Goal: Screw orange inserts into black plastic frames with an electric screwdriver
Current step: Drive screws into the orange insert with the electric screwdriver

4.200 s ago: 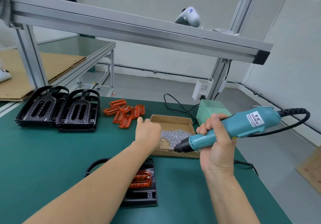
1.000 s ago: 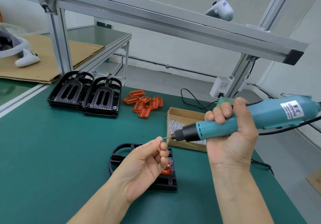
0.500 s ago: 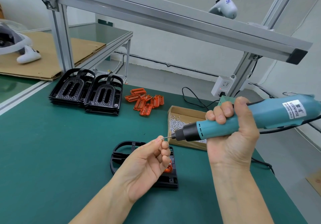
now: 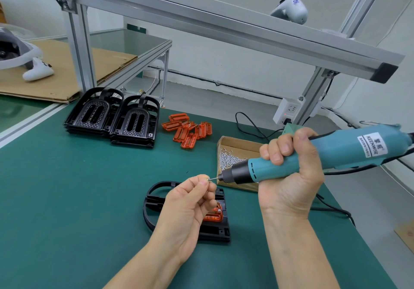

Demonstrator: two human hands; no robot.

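Nearest the desk's (image 4: 67, 199) front edge, a black frame (image 4: 215, 232) lay flat with an orange insert (image 4: 215, 215) seated in it; a small bright dot on the insert looked like a screw head, so at least one fixing seemed done, though the left hand (image 4: 186, 208) hid much of the piece and the count could not be told. That hand hovered above the frame, its thumb and forefinger pinching a tiny screw (image 4: 208, 179) while the other fingers curled loosely; the screw touched the tip of the bit. The right hand (image 4: 289, 176), raised over the desk's right side, was wrapped firmly round the teal screwdriver (image 4: 313, 158), which pointed left toward the screw. The step in hand appeared to be loading a screw onto the bit, so this frame was likely only partly fastened. Further back, by the right edge, an open box (image 4: 235, 145) held loose screws. Beyond it, near the far edge, a heap of spare inserts (image 4: 188, 129) waited, and toward the far left corner two stacks of frames (image 4: 114, 118) stood with no orange showing in their top frames, which suggested most of the job remained.
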